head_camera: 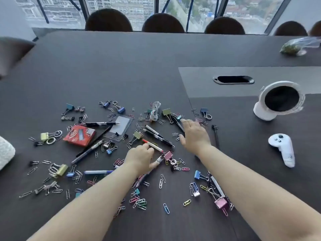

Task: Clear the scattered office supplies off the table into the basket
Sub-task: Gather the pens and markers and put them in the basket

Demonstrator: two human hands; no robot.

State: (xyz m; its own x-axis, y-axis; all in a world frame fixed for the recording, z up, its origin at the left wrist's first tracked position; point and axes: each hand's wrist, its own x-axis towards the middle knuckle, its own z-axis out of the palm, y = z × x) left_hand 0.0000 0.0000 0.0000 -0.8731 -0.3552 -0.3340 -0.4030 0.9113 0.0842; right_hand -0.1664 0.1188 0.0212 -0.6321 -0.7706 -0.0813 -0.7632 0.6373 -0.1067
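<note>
Paper clips, binder clips and pens lie scattered over the dark table (121,66). My left hand (140,159) is curled over the pile's middle and pinches a white-tipped pen (159,160) between thumb and fingers; a red-and-white pen (153,145) lies right at its fingertips. With fingers stretched out, my right hand (194,134) hovers low by two black pens (158,134), its fingertip near a teal binder clip (178,117). A red staple box (79,135), a clear card holder (119,126), a white coiled cable (155,110) and a blue marker (99,172) lie around. A white woven object (5,152), perhaps the basket, shows at the left edge.
A white desk fan (281,100) and a white game controller (283,148) sit at the right. A cable slot (233,79) is set in a grey panel behind them. A plastic bag (298,46) lies far right. Chair backs (163,23) line the far edge.
</note>
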